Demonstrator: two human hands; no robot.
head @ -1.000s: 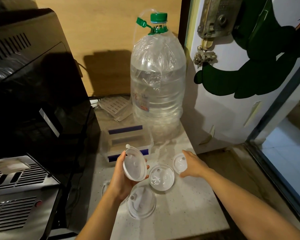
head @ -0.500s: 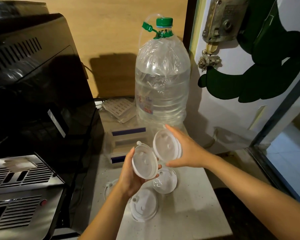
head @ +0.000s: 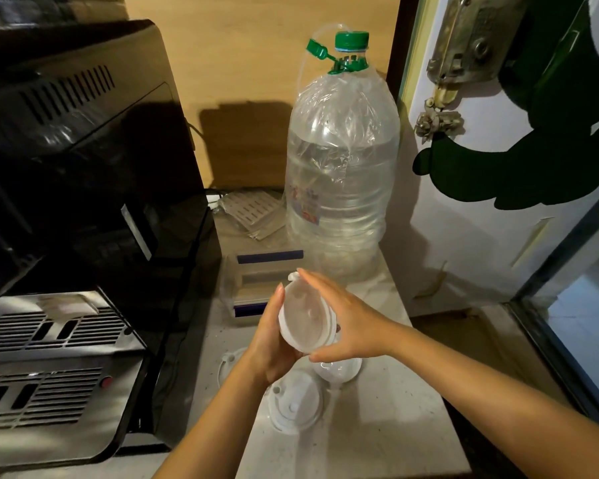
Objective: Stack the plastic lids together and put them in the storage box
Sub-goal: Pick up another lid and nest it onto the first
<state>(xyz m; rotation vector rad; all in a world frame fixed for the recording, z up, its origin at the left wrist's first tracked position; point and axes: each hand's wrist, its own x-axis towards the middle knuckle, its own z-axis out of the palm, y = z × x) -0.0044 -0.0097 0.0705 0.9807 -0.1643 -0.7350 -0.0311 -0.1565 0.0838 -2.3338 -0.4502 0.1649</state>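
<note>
Lids [head: 306, 319] of translucent white plastic were pressed together between both hands above the tabletop [head: 377, 426]. The left hand [head: 274, 344] cupped the stack from the left side, fingers closed around its rim and thumb raised along its upper left edge. The right hand [head: 346, 316] lay flat against the right face of the stack, fingers extended over the top and thumb underneath, so that both hands were clamped on the same lids. The stack was tilted, with its open face toward the camera. How many lids it contained could not be determined.

Three further lids lay on the tabletop below the hands: one [head: 293, 407] near the front, one [head: 339, 369] just beneath the right thumb, and one [head: 227, 364] partly hidden behind the left wrist.

The storage box [head: 253, 281], clear with blue trim, stood on the tabletop just behind the hands and contained no visible lids. A large water bottle [head: 343, 167] with a green cap stood behind and right of the box. A black machine [head: 83, 167] with a metal grille occupied the left side, and a white door [head: 498, 202] with a metal lock stood to the right.
</note>
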